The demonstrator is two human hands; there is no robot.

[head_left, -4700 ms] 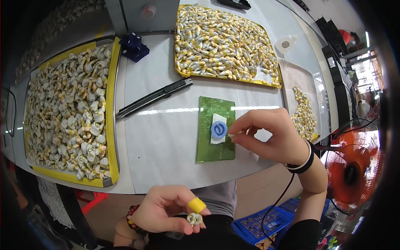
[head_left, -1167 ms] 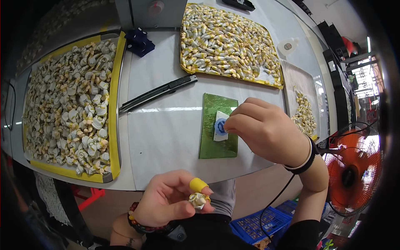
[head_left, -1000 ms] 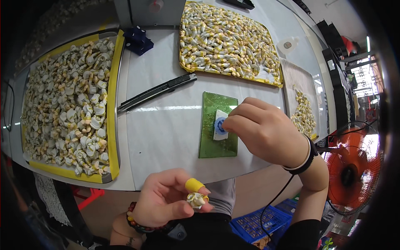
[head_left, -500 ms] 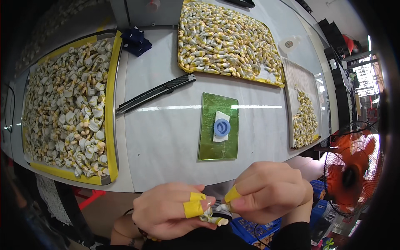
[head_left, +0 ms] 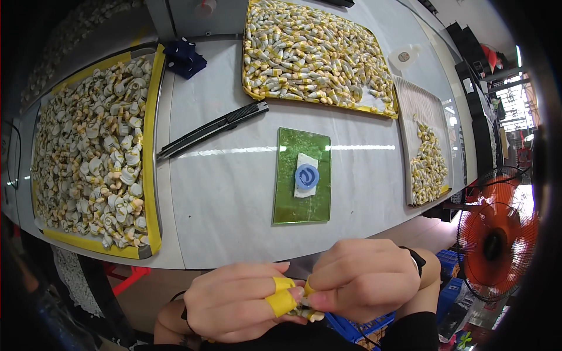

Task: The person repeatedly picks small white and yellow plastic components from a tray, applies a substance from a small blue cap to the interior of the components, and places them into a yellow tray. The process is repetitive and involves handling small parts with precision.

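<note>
Over the table's near edge, my left hand [head_left: 237,301] grips a small white piece with a peach-coloured tip [head_left: 315,316]; most of it is hidden by fingers. Yellow tape wraps two of that hand's fingers. Close against it, my right hand [head_left: 366,281] pinches at the same piece with thumb and taped forefinger, and the fingertips of both hands nearly meet. Exactly what the right fingertips hold is covered. Beyond the hands lies a green glass-like plate [head_left: 301,207], bearing a white pad [head_left: 305,159] and a round blue cup-like thing [head_left: 307,176].
A yellow-edged tray [head_left: 153,193] of white pieces stands at left. Another full tray [head_left: 374,109] is at the back, a partly filled one [head_left: 408,93] at right. A black utility knife [head_left: 213,130], dark cloth [head_left: 184,58], white bottle [head_left: 404,57] and orange fan [head_left: 497,234] surround the work area.
My right hand has moved left and slightly down, bringing its fingertips against the left hand's. The held piece is now more covered. The whole view has shifted slightly.
</note>
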